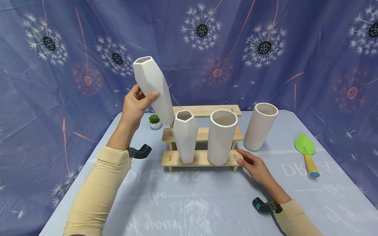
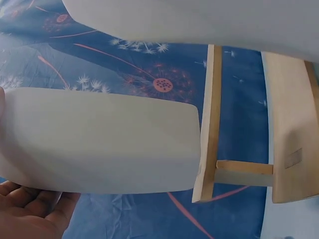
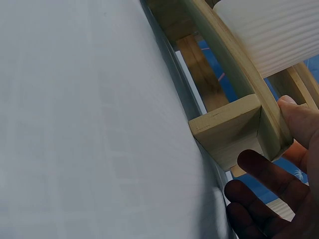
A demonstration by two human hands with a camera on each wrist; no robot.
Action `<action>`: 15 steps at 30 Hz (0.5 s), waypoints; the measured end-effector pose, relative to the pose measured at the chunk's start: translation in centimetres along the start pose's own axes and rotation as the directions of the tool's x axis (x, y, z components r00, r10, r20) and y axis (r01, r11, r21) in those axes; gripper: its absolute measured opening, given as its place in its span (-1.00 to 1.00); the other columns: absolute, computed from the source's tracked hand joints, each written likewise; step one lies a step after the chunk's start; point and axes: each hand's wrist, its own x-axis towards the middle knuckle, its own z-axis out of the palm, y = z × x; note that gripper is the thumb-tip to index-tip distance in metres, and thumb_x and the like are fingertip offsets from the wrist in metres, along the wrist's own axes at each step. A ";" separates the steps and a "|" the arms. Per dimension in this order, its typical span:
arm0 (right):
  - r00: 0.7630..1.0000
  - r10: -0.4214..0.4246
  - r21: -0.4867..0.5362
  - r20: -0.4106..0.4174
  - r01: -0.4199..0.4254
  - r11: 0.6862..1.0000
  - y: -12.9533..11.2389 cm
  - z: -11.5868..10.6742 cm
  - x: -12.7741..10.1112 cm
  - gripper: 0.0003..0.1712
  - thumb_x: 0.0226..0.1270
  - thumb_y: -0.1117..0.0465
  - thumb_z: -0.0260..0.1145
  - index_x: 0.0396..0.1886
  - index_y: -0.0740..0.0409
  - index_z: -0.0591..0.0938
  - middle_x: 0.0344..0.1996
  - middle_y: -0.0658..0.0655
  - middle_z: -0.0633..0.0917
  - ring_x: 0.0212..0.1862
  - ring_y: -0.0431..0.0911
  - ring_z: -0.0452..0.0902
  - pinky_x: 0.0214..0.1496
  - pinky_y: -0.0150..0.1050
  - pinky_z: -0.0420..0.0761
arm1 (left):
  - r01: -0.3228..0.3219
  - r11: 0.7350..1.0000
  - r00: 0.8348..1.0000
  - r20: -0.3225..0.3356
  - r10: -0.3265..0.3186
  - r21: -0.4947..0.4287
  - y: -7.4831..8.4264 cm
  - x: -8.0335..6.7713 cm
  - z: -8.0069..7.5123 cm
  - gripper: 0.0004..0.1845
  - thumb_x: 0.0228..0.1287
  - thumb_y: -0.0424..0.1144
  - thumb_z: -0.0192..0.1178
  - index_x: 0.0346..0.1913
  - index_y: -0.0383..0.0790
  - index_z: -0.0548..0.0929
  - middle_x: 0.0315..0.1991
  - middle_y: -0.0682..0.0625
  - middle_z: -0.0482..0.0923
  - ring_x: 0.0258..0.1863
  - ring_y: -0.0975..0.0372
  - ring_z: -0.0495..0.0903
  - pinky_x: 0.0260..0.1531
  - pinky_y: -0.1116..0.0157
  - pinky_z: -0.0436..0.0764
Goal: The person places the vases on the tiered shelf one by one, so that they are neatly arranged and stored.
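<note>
My left hand [image 1: 134, 106] grips a white faceted vase [image 1: 154, 90], tilted, with its base close to the left end of the top board of a wooden tiered stand [image 1: 203, 111]. In the left wrist view the base of this vase [image 2: 104, 142] appears to meet the board's end; whether it rests there I cannot tell. A smaller faceted vase [image 1: 185, 137] and a ribbed white cylinder vase [image 1: 221, 139] stand on the bottom tier. My right hand [image 1: 255, 167] pinches the right end of that tier, its thumb on top of the board [image 3: 266, 117].
Another ribbed cylinder vase [image 1: 260, 127] stands on the table right of the stand. Farther right lies a green toy shovel [image 1: 305, 144] with a yellow handle. A small potted succulent [image 1: 155, 120] sits behind, at the left. A blue dandelion-print curtain [image 1: 165, 39] hangs behind.
</note>
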 end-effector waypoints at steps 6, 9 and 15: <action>1.000 0.004 0.000 0.001 -0.004 1.000 -1.5 -0.2 -0.3 -0.47 0.36 0.13 0.22 0.29 0.14 0.44 0.03 0.28 0.63 -0.16 -0.46 0.44 -0.14 -0.48 0.51 | -0.010 1.000 1.000 0.018 0.010 -0.015 -0.5 1.3 0.6 -0.33 0.09 -0.20 0.38 0.28 -0.11 0.39 0.17 -0.12 0.50 0.13 0.16 0.51 0.25 0.10 0.40; 1.000 0.005 0.001 0.002 -0.005 1.000 -2.8 -0.5 -0.6 -0.48 0.36 0.17 0.21 0.28 0.22 0.44 0.02 0.32 0.63 -0.16 -0.46 0.44 -0.14 -0.49 0.51 | -0.016 0.999 1.000 0.016 0.016 -0.037 -0.8 1.9 0.9 -0.35 0.08 -0.21 0.38 0.27 -0.13 0.40 0.14 -0.12 0.52 0.11 0.17 0.52 0.25 0.12 0.41; 1.000 0.019 0.000 0.004 -0.019 1.000 -4.0 -0.7 -1.0 -0.48 0.36 0.17 0.21 0.28 0.24 0.44 0.04 0.33 0.62 -0.16 -0.47 0.43 -0.13 -0.49 0.50 | -0.011 0.997 1.000 -0.001 0.011 -0.079 -1.3 2.9 1.6 -0.35 0.07 -0.21 0.39 0.25 -0.16 0.40 0.09 -0.09 0.54 0.09 0.17 0.54 0.26 0.15 0.40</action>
